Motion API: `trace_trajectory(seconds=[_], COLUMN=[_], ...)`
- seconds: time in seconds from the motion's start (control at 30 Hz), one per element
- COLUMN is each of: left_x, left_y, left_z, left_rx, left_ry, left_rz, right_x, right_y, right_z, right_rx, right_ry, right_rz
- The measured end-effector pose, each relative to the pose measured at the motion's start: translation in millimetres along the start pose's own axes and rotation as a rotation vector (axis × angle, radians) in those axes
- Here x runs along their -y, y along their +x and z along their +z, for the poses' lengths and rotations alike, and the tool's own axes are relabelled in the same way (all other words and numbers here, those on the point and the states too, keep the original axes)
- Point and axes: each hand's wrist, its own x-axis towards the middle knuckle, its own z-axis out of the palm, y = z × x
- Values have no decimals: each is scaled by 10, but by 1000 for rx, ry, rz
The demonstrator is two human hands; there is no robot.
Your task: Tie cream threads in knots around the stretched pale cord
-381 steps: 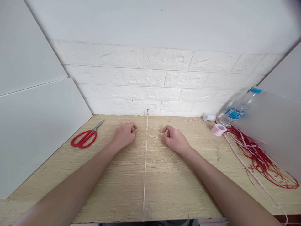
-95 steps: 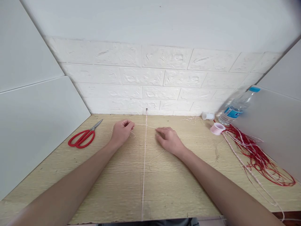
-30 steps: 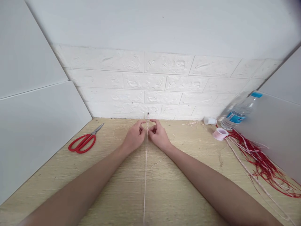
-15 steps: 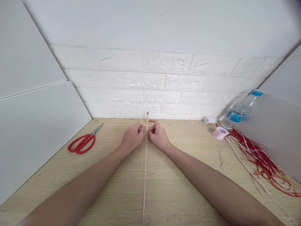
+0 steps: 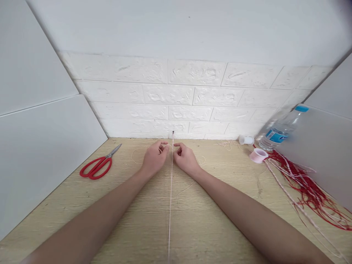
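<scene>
A thin pale pink cord (image 5: 170,198) runs in a straight taut line down the middle of a light wood-grain tabletop (image 5: 123,216), from a small dark pin (image 5: 173,132) at the foot of a white brick-pattern wall (image 5: 192,91) toward the near edge. Two bare forearms reach in from the bottom of the view and meet at the far end of this cord, just below the pin. The left hand (image 5: 154,158) lies immediately left of the cord with its fingers curled and thumb and forefinger pinched on a fine loose strand (image 5: 136,156) that loops away to the left across the wood. The right hand (image 5: 185,158) lies immediately right of the cord, fingers likewise curled in a pinch close to the line; the strand it grips is too fine to make out clearly. Red-handled scissors (image 5: 97,167) lie closed well to the left. On the right, near the wall, sit a small white spool (image 5: 245,140), a pink spool of thread (image 5: 257,155), a clear plastic water bottle with a blue cap (image 5: 280,130), tilted, and a tangle of red threads (image 5: 305,187).
</scene>
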Motion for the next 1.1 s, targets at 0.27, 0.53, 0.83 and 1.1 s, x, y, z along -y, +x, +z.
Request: trace_trajectory(seconds=[0.27, 0.53, 0.83, 1.1], left_x=[27, 20, 51, 19], left_y=[18, 16, 25, -42], left_z=[52, 32, -4, -33], left_rx=[77, 95, 137, 140], left_ry=[-3, -46, -272, -215], left_rz=[120, 100, 13, 219], right_x=[14, 16, 51, 50], right_y=[-2, 1, -20, -34], right_z=[13, 13, -22, -26], right_rx=[-29, -62, -74, -50], right_ry=[-44, -34, 105, 217], right_rz=[-4, -39, -25, -170])
